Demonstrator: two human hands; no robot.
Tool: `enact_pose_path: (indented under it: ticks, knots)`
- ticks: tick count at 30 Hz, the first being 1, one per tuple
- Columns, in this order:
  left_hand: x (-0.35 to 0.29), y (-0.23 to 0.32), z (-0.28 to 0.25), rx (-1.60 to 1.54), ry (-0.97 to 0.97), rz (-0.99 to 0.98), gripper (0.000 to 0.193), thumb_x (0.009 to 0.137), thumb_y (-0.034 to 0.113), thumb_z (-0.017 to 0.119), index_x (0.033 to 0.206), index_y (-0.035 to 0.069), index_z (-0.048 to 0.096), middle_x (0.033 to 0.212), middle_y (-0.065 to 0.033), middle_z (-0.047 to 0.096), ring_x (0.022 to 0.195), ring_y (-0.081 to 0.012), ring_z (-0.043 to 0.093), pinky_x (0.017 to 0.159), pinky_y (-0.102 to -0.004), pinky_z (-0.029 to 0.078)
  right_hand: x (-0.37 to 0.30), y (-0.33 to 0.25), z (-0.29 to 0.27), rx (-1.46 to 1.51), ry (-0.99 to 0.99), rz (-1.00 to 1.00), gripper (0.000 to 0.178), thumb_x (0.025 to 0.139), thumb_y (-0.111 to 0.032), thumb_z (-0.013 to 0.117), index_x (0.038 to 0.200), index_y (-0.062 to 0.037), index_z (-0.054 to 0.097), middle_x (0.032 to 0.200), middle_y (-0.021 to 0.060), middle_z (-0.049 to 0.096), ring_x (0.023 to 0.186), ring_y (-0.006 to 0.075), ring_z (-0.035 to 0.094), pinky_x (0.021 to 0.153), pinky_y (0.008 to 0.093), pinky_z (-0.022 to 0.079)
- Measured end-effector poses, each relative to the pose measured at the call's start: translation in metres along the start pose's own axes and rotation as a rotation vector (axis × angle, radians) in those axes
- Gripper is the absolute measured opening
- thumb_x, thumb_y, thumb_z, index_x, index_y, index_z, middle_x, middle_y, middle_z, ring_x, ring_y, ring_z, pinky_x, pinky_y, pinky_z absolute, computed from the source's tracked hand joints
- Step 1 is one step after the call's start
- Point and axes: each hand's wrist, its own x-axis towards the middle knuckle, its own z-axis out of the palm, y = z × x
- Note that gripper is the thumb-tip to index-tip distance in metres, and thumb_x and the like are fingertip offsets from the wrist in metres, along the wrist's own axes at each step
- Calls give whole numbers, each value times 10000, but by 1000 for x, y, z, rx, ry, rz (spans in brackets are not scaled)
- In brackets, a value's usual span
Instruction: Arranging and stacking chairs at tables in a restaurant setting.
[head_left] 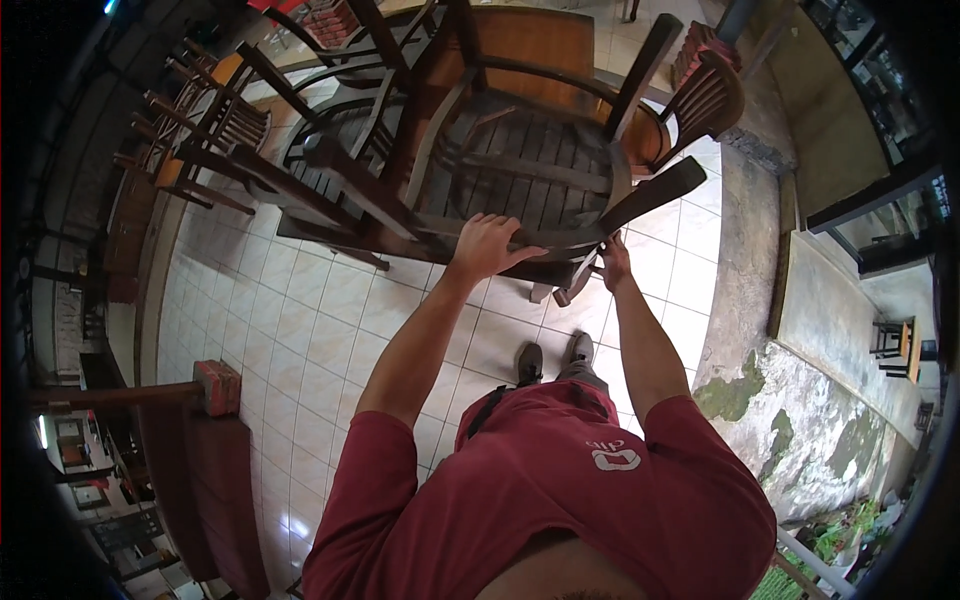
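Note:
Right in front of me a dark wooden armchair (545, 185) rests upside down on a wooden table (545, 35), its slatted seat underside facing up and its legs sticking upward. My left hand (487, 247) lies over the chair's near rail, fingers hooked across the wood and thumb stretched to the right. At the near right corner, below an upturned leg, my right hand (616, 264) grips the chair's edge; its fingers are partly hidden. Another upturned chair (340, 145) sits close by on the left.
A wooden chair (705, 100) stands upright beyond the table's right side. More chairs and tables (215, 110) line the far left. A dark red bench (205, 480) is at lower left. On the right runs a low concrete ledge (745, 250). Pale tiles (330, 310) cover the floor.

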Motion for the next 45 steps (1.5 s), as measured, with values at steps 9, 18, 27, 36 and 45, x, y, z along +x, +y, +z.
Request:
enact_pose_path:
  ticks: [9,18,27,36,45]
  knots:
    - [-10,-8,-4,72,103,77,579,789,641,728,751,71,632,749,-119,703,738,-306,704,733,-394,548,8,-26,0,-426,87,80,658,988,-581,457,1471,-136,422,1405,121,535,1262,309,529,918,543,506]
    - [-7,-16,-3,130,70,118,605,767,660,739,698,80,579,680,-116,670,658,-302,690,651,-390,554,8,-41,0,-587,65,47,676,986,-604,443,1352,-44,547,1004,73,630,852,192,597,653,389,510]
    - [-8,-16,-2,164,46,131,606,774,663,730,704,84,562,684,-104,665,676,-294,692,653,-386,550,7,-33,-4,-535,67,-69,749,968,-656,450,1223,35,586,1005,118,639,850,203,592,690,352,501]
    - [-18,-4,-7,161,43,9,504,793,542,775,852,63,629,815,-103,678,819,-283,683,775,-398,524,-39,-42,9,-425,-88,-159,777,975,-725,335,1457,-141,510,1171,112,639,1061,211,581,844,374,510]
    - [-75,66,70,-144,302,68,380,877,185,730,1192,12,607,1153,-176,628,1104,-377,572,998,-495,422,-96,58,-96,-1120,-128,-95,556,1034,-489,408,1106,-17,693,1040,226,704,982,379,676,878,452,523]
